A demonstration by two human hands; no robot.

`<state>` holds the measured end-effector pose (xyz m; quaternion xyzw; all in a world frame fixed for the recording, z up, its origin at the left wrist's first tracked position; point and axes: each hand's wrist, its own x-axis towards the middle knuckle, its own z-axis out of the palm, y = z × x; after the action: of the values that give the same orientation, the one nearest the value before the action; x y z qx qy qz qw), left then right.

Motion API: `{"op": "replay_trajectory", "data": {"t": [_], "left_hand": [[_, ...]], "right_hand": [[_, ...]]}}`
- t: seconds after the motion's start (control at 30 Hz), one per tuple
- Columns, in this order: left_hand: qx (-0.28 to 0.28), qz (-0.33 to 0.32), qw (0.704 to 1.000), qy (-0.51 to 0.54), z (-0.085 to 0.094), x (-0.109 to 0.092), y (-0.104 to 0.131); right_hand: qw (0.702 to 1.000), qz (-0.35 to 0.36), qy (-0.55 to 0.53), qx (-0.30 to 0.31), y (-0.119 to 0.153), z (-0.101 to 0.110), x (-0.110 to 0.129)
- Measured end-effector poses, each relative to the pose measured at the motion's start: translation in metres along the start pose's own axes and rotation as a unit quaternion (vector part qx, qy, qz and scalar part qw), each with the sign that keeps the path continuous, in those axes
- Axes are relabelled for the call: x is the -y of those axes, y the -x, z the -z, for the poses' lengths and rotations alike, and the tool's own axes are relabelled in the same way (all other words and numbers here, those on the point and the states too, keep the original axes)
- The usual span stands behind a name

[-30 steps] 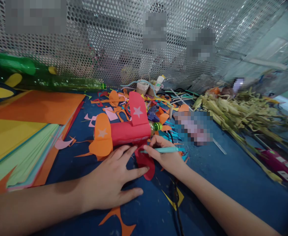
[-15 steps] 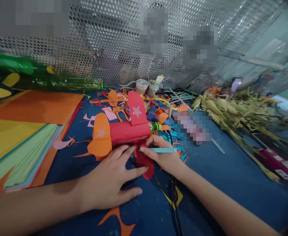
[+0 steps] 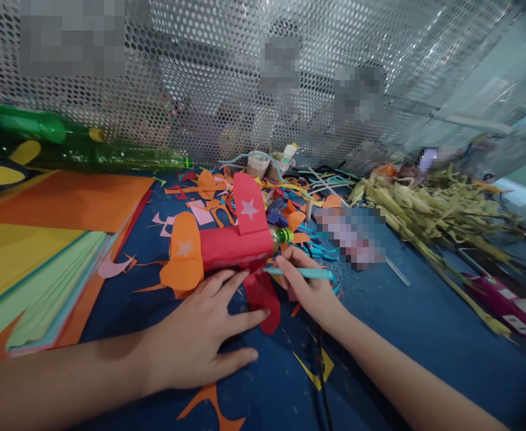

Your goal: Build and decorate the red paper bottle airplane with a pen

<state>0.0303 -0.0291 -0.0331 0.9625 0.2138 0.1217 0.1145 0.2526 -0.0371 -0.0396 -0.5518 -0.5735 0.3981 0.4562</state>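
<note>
On the blue table lies a toy plane (image 3: 227, 246), a bottle wrapped in red paper with its green-capped neck pointing right. One red paper wing (image 3: 250, 209) with a pale star stands up on the far side, and an orange tail piece (image 3: 185, 248) sits at the left end. My left hand (image 3: 200, 335) rests with spread fingers along the plane's near side, one fingertip on the near red wing (image 3: 265, 302). My right hand (image 3: 308, 287) pinches a light-blue pen (image 3: 308, 273), its tip pointing left above that near wing. I cannot tell whether the tip touches the paper.
Coloured paper sheets (image 3: 65, 197) are stacked at left, below green bottles (image 3: 78, 149). Paper scraps (image 3: 206, 184) litter the table behind the plane. Dry corn husks (image 3: 425, 197) and a magenta glue gun-like object (image 3: 496, 302) lie at right. A black cord (image 3: 321, 365) runs toward me.
My right hand and the pen have shifted slightly right, the pen tip drawing back from the near wing's inner part. My left hand stays in place.
</note>
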Motion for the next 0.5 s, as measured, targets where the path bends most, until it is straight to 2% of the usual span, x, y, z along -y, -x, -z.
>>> {"op": "replay_trajectory", "data": {"t": [0.5], "left_hand": [[-0.005, -0.002, 1.0, 0.0, -0.0013, 0.0015, 0.0016]], "right_hand": [[0.999, -0.025, 0.026, -0.006, -0.0027, -0.0027, 0.0013]]}}
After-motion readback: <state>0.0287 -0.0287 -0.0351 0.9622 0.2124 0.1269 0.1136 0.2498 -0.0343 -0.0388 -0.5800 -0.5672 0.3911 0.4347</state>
